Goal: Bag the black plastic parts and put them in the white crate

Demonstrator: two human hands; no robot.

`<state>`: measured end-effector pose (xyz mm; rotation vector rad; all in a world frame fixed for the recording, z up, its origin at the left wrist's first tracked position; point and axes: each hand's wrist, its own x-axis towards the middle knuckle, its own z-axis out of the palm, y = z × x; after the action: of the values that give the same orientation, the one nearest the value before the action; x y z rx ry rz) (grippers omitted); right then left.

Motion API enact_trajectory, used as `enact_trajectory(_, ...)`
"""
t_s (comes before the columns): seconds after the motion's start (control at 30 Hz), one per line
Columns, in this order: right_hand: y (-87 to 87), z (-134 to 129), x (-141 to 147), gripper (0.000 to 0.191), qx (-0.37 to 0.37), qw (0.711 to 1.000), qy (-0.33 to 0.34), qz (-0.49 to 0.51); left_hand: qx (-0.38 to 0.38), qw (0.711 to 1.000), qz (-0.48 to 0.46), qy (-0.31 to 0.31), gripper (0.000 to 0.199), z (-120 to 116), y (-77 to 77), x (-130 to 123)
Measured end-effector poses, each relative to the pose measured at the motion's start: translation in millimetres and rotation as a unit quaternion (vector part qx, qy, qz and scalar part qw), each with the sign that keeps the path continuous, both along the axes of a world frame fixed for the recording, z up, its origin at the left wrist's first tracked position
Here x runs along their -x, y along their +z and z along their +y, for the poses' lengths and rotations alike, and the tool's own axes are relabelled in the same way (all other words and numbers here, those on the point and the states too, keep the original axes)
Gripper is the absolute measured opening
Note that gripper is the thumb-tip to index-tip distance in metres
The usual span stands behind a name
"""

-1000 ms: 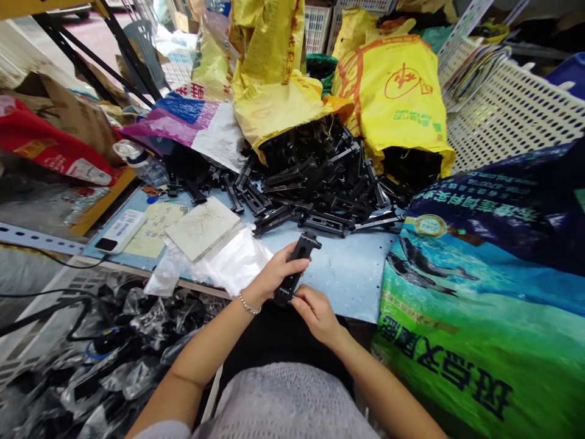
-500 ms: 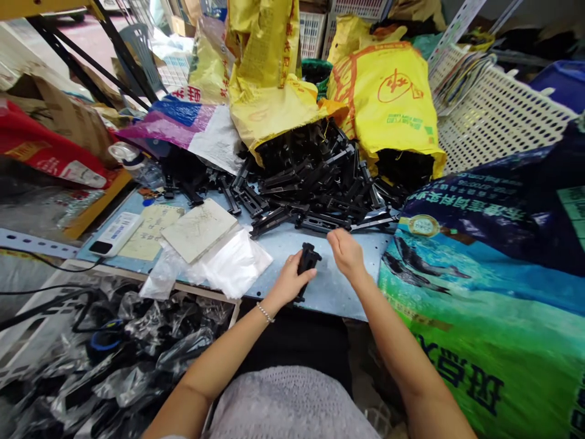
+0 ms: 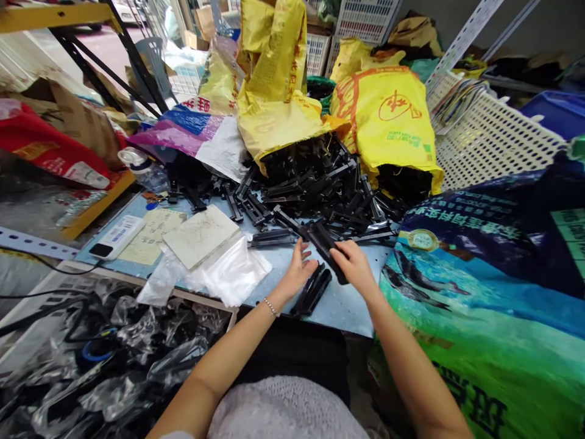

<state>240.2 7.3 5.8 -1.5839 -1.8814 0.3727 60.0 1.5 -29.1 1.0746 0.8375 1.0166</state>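
Gripped by its near end, a long black plastic part [image 3: 326, 247] slants away from my right hand [image 3: 354, 266] toward the pile. My left hand [image 3: 298, 269] has its fingers apart and holds nothing. Just beside it, black plastic parts [image 3: 313, 291] lie side by side near the table's front edge. Beyond both hands spreads a heap of similar black parts [image 3: 315, 177], spilling from the mouth of a yellow sack [image 3: 278, 122].
Left of my hands are clear plastic bags [image 3: 235, 268], a pale square board [image 3: 201, 235] and a white device [image 3: 117, 236]. A crate of bagged parts [image 3: 150, 360] stands lower left. A blue-green sack [image 3: 457, 292] crowds the right, below a white basket [image 3: 498, 140].
My left hand has let go of the black part it held, and parts now lie at the table's front. My right hand, a closed fist before, now grips a long black part.
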Motion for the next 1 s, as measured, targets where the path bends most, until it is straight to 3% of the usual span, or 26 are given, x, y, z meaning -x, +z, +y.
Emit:
enact_trajectory(0.1,9.3,-40,37,0.034,-0.081,0.996,-0.038,0.003,0.023,0.995,-0.093,0.034,0.08,-5,27.2,-6)
enact_trajectory(0.2,25.2,-59,54,0.028,-0.066,0.994,0.072,0.044,0.067,0.991,-0.089,0.07,0.055,-11,43.0,8)
enact_trajectory(0.3,36.1,-47,48,0.025,-0.068,0.993,0.086,0.031,0.132,0.985,-0.112,-0.012,0.036,-18,47.0,31)
enact_trajectory(0.37,35.4,-29,42,0.029,-0.088,0.993,0.076,-0.025,0.168,0.974,-0.142,-0.057,0.035,-24,48.3,42)
enact_trajectory(0.5,26.2,-5,43,0.037,-0.113,0.98,0.156,-0.038,0.242,0.949,-0.175,-0.105,0.039,-36,55.8,46)
enact_trajectory(0.57,26.0,-4,48,0.037,-0.081,0.982,0.168,0.017,0.242,0.952,-0.162,-0.097,0.04,-37,60.5,45)
enact_trajectory(0.67,32.5,-8,53,0.034,0.045,0.976,0.134,0.166,0.196,0.97,-0.13,-0.063,0.034,-33,63.0,42)
enact_trajectory(0.8,39.7,-19,50,0.044,0.261,0.89,0.103,0.36,0.131,0.986,-0.096,-0.031,0.027,-28,55.5,37)
enact_trajectory(0.87,36.7,-33,51,0.047,0.293,0.885,0.134,0.337,0.123,0.988,-0.088,-0.012,0.026,-26,49.3,36)
enact_trajectory(1.0,13.7,-77,62,0.041,0.258,0.923,0.155,0.239,0.147,0.986,-0.083,0.001,0.034,-21,35.6,40)
